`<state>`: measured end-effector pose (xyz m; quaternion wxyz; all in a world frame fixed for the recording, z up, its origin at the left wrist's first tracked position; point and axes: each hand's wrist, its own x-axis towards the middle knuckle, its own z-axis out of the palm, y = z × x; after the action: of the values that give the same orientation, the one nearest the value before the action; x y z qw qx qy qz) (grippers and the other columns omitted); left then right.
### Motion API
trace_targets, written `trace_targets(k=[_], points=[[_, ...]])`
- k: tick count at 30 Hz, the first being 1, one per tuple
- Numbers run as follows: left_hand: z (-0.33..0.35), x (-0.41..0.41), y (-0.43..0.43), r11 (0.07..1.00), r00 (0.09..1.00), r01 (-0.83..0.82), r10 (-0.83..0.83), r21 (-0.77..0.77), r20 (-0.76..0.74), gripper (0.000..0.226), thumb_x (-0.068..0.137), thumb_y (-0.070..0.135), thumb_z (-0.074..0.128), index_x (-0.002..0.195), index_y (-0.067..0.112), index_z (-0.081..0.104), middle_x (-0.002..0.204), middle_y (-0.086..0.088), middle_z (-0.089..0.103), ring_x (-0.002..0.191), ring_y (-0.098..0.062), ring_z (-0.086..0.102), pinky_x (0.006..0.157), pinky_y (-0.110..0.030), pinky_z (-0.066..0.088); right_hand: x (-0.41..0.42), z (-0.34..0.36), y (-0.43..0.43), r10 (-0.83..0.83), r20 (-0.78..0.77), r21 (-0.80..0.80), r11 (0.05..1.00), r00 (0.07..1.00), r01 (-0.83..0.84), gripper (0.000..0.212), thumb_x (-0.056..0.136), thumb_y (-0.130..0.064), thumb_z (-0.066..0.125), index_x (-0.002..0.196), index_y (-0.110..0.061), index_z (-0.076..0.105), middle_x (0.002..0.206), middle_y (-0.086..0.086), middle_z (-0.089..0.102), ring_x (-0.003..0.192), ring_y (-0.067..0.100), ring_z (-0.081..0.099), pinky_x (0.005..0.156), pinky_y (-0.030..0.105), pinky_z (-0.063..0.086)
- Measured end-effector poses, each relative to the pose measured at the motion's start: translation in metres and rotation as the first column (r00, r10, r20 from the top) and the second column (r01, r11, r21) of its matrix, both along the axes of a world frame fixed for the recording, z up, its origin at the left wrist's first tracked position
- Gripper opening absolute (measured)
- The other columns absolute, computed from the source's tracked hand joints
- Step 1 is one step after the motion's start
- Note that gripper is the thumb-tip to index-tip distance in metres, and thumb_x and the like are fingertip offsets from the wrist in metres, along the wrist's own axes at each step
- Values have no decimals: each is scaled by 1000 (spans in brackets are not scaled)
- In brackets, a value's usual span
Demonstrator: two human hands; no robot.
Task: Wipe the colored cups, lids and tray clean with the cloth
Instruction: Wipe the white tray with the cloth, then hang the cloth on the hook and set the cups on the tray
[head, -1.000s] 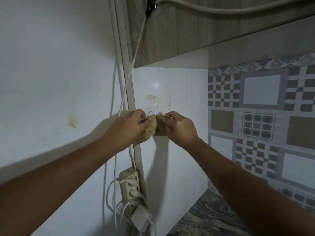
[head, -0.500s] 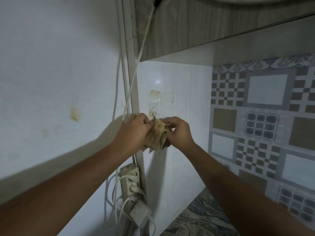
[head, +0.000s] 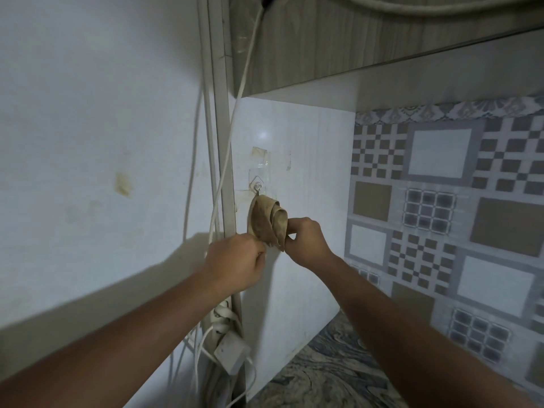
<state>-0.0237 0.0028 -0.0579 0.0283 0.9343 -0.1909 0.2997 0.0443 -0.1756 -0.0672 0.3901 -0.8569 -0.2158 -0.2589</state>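
Left hand (head: 235, 260) hides its fingers on cloth (head: 266, 222); right hand (head: 306, 240) pinches it

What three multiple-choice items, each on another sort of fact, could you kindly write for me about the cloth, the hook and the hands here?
1. Where does the top of the tan crumpled cloth sit?
A. At the clear adhesive wall hook
B. Over the cabinet edge
C. On the counter

2. What colour are the thin cables running down the wall?
A. Black
B. Red
C. White

3. What is the right hand doing?
A. Lying flat on the wall
B. Pinching the cloth
C. Hanging idle

Answers: 1 A, the cloth's top corner meets the hook. 2 C, each cable in view down the wall is white. 3 B, its fingers pinch the cloth's right fold.
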Motion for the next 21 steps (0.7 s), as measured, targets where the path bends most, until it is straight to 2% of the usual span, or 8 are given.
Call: trace_targets(k=[2, 3, 6, 9, 13, 16, 21], points=[[-5, -3, -4, 1000, 1000, 18, -18, 10, -24, 27, 91, 34, 43, 89, 28, 70, 89, 8, 67, 81, -16, 65, 64, -30, 55, -6, -1, -5, -9, 3, 16, 1000, 1000, 9, 31, 85, 2, 56, 95, -14, 80, 94, -2, 79, 84, 9, 70, 72, 2, 45], [-7, -3, -5, 1000, 999, 28, -28, 13, -34, 27, 91, 34, 43, 89, 27, 69, 88, 8, 67, 80, -16, 65, 63, -29, 54, -9, -1, -8, -8, 2, 22, 1000, 1000, 8, 33, 88, 1, 57, 101, -16, 80, 100, -3, 79, 85, 8, 69, 75, 0, 44], [-9, -4, -11, 999, 998, 45, -44, 11, -53, 29, 91, 35, 43, 92, 27, 70, 94, 8, 69, 83, -15, 65, 66, -32, 56, -15, -2, -17, -24, -8, 43, 999, 1000, 24, 29, 93, -7, 63, 116, -19, 76, 112, -3, 77, 96, 11, 72, 87, 13, 50], [-12, -6, -19, 998, 995, 68, -69, -15, -77, 30, 92, 38, 44, 101, 26, 71, 102, 6, 70, 91, -17, 67, 72, -35, 58, -21, -5, -28, -76, -49, 75, 994, 996, 80, 31, 95, -16, 67, 126, -16, 70, 120, -2, 74, 102, 11, 70, 89, 14, 46], [-21, -9, -40, 992, 979, 118, -125, -51, -159, 40, 94, 39, 49, 129, 25, 62, 129, -2, 66, 113, -24, 64, 92, -40, 54, -36, -18, -47, -138, -64, 42, 989, 988, 141, 37, 94, -19, 68, 131, -15, 67, 123, 0, 72, 104, 11, 70, 97, 21, 50], [-39, -8, -64, 985, 956, 160, -170, -61, -240, 45, 96, 39, 51, 138, 22, 55, 137, -5, 61, 121, -27, 59, 101, -41, 50, -53, -40, -72, -221, -109, -33, 975, 969, 219, 41, 94, -21, 68, 135, -13, 64, 126, 4, 71, 107, 16, 70, 102, 31, 52], [-96, -9, -122, 966, 894, 244, -259, -88, -365, 47, 94, 39, 55, 138, 20, 55, 136, -7, 60, 122, -30, 58, 100, -42, 49, -94, -99, -139, -410, -311, -141, 912, 858, 385, 41, 94, -24, 68, 133, -11, 64, 130, 7, 68, 113, 19, 68, 93, 19, 44]])
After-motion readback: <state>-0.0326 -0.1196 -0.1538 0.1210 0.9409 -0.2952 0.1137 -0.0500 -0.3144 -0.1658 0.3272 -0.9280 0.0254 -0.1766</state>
